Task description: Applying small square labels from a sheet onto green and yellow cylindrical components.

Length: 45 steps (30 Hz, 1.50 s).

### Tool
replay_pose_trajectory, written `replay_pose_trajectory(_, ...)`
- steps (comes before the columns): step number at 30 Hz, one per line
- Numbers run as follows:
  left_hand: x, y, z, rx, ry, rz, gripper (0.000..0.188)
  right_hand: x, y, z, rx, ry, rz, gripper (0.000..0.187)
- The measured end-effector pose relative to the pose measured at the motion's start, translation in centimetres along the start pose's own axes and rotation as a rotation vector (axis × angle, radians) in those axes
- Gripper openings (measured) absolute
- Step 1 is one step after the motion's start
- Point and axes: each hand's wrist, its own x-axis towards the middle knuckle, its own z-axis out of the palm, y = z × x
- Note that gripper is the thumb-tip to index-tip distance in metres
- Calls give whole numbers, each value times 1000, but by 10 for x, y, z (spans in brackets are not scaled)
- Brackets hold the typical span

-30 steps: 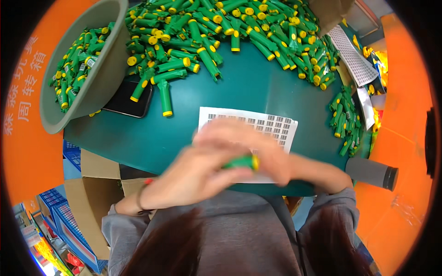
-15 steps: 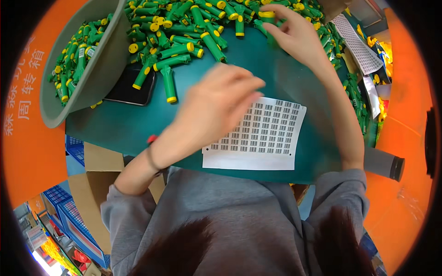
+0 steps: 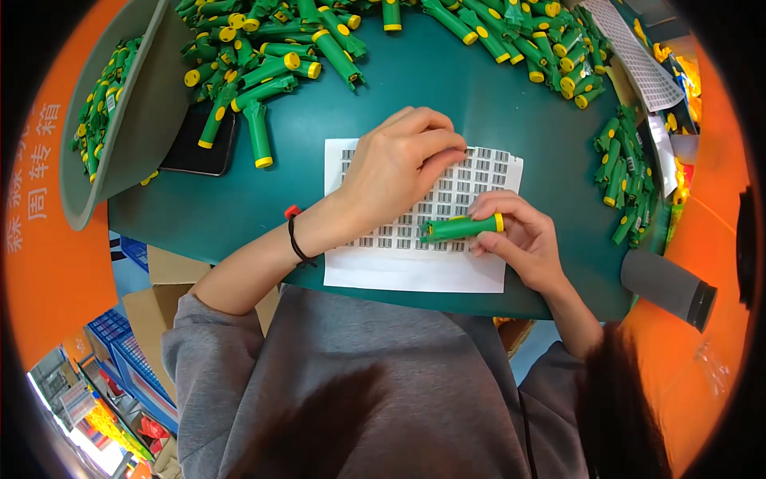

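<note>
A white sheet of small barcode stickers [image 3: 415, 275] lies flat on the table in front of me. My left hand [image 3: 403, 164] is over its upper part, thumb and forefinger pinched together by the top row of stickers; what is between the fingertips is too small to make out. In my right hand [image 3: 523, 239] is a green plastic tube with a yellow end cap [image 3: 459, 229], gripped near the cap between thumb and fingers. The tube lies sideways over the sheet's lower right part, its green end pointing left toward the left wrist.
Many similar green tubes [image 3: 259, 132] are heaped along the far side, with another pile [image 3: 622, 164] at right. A tilted grey-green tub [image 3: 152, 120] of tubes stands left, beside a black phone [image 3: 203, 144]. A grey cylinder [image 3: 666, 279] rests at the right edge; another sticker sheet [image 3: 638, 60] lies beyond.
My right hand has come back from the far pile to the sheet, bringing a green tube. The left hand has shifted slightly and now pinches at the sheet's upper stickers.
</note>
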Motion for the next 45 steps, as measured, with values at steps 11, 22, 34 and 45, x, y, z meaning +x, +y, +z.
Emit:
replay_pose_trajectory(11,-4,44,-29,-413,-203,-408,8,3,15,4,93,166,-91,36)
replay_pose_trajectory(22,-10,60,-29,-493,-336,-526,9,-3,16,4,-32,148,-147,38)
replay_pose_trajectory(34,-9,63,-27,-427,-338,-522,11,-3,11,5,-71,141,-122,37)
replay_pose_trajectory(45,-8,61,-32,-390,-569,-406,30,-1,21,-12,-488,-36,-570,52)
